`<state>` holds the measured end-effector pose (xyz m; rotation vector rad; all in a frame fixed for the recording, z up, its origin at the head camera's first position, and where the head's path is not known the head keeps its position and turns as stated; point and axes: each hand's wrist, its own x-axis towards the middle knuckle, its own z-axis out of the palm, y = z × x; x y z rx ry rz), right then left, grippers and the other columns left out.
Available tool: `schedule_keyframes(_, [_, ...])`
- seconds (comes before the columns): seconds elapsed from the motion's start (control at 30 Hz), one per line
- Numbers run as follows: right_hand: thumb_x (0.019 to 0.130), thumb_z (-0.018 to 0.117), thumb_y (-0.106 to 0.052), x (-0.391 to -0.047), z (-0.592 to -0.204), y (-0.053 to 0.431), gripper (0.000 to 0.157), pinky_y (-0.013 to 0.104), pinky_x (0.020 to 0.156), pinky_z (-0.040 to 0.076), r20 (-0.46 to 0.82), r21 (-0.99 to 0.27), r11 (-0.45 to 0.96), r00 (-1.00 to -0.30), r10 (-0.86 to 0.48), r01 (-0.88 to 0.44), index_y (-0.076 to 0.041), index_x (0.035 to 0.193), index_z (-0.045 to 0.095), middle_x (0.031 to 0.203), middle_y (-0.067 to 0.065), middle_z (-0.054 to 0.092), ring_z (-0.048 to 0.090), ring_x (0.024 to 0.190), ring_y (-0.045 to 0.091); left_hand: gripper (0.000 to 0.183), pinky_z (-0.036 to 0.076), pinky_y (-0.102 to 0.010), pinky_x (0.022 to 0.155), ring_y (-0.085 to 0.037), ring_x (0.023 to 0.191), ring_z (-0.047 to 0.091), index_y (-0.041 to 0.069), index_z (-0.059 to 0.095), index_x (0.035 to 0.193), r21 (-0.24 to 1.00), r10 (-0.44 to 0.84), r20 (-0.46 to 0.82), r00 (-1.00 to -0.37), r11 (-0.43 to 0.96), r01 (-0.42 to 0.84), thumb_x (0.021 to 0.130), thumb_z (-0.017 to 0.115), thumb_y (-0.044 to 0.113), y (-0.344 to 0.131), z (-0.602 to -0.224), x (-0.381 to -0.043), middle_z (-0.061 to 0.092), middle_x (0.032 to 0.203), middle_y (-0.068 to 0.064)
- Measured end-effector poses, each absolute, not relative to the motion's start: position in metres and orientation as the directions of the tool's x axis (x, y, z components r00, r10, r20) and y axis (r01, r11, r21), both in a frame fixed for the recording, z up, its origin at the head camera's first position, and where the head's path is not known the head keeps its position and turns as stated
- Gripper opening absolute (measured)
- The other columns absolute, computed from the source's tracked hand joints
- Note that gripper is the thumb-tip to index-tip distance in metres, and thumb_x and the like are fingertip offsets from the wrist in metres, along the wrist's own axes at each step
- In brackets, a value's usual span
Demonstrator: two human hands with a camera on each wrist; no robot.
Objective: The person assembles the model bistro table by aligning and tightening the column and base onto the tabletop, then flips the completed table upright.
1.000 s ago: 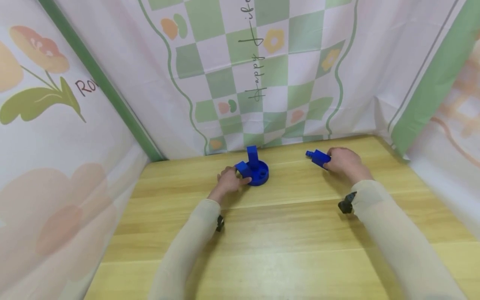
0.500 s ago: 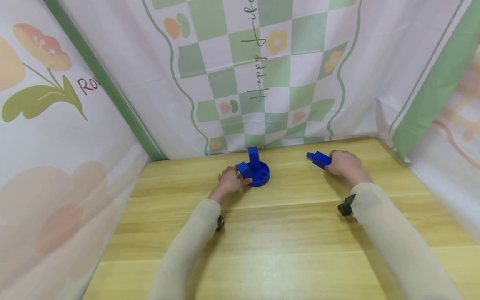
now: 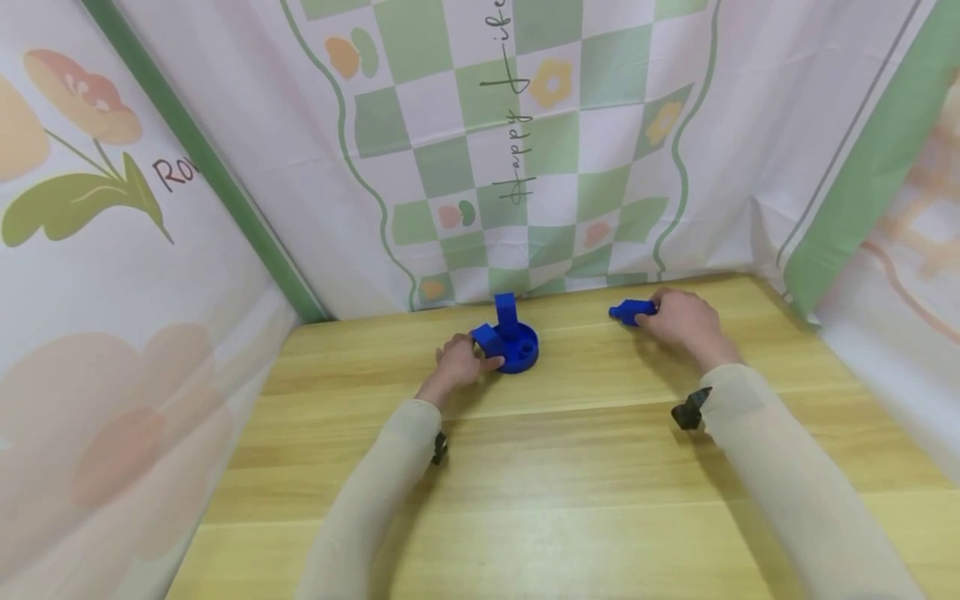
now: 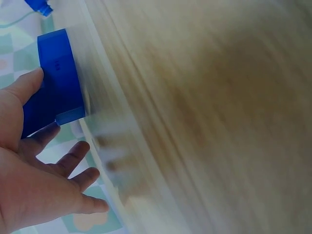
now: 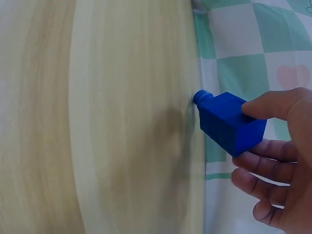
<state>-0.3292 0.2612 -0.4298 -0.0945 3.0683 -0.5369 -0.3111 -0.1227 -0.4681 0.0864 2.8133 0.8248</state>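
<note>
A round blue base stands on the table near its back edge. Rising from it are an upright rectangular post and a leaning block, beside a small round socket. My left hand holds the base at its left side, thumb on the rim; in the left wrist view its other fingers are spread apart. To the right, my right hand pinches a blue rectangular block with a narrow ridged neck between thumb and fingers. Its neck points left, towards the base, and it is held above the table.
The wooden table runs up to a checkered green and white curtain behind both hands. Printed curtains also flank the left and right sides. A small black camera sits at the right wrist.
The block in my right hand has turned so that its neck points more squarely left, and the grip has shifted slightly. My left hand and the base stay in place.
</note>
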Motion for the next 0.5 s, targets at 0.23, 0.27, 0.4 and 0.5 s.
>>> schedule_keyframes(0.23, [0.093, 0.061, -0.05, -0.328, -0.423, 0.253, 0.059, 0.061, 0.087, 0.047, 0.035, -0.378, 0.925, -0.999, -0.033, -0.044, -0.002, 0.128, 0.06, 0.123, 0.027, 0.064, 0.058, 0.111, 0.05, 0.086, 0.006, -0.057, 0.126, -0.038, 0.149, 0.029, 0.007, 0.037, 0.154, 0.546, 0.115, -0.177, -0.977, 0.838, 0.0, 0.091, 0.062, 0.06, -0.122, -0.467, -0.308, 0.04, 0.156, -0.019])
schedule_keyframes(0.27, [0.093, 0.062, -0.05, -0.328, -0.422, 0.251, 0.059, 0.061, 0.087, 0.047, 0.037, -0.383, 0.922, -0.999, -0.036, -0.048, -0.002, 0.128, 0.06, 0.123, 0.027, 0.064, 0.058, 0.11, 0.05, 0.086, 0.006, -0.058, 0.126, -0.038, 0.149, 0.029, 0.007, 0.037, 0.154, 0.544, 0.115, -0.176, -0.978, 0.839, 0.001, 0.091, 0.062, 0.06, -0.122, -0.467, -0.307, 0.04, 0.156, -0.019])
schedule_keyframes(0.4, [0.093, 0.061, -0.051, -0.327, -0.415, 0.247, 0.062, 0.061, 0.088, 0.047, 0.034, -0.397, 0.916, -0.998, -0.052, -0.061, 0.0, 0.128, 0.059, 0.123, 0.028, 0.064, 0.058, 0.11, 0.05, 0.085, 0.007, -0.058, 0.125, -0.038, 0.149, 0.029, 0.009, 0.037, 0.154, 0.538, 0.117, -0.17, -0.978, 0.843, 0.007, 0.091, 0.061, 0.061, -0.122, -0.467, -0.307, 0.04, 0.156, -0.019])
schedule_keyframes(0.5, [0.093, 0.061, -0.05, -0.326, -0.412, 0.242, 0.061, 0.061, 0.088, 0.047, 0.042, -0.406, 0.911, -0.998, -0.055, -0.067, 0.0, 0.127, 0.058, 0.121, 0.027, 0.065, 0.06, 0.109, 0.049, 0.085, 0.007, -0.058, 0.125, -0.038, 0.149, 0.03, 0.009, 0.037, 0.154, 0.538, 0.119, -0.168, -0.979, 0.843, 0.01, 0.091, 0.061, 0.061, -0.122, -0.466, -0.307, 0.041, 0.155, -0.019])
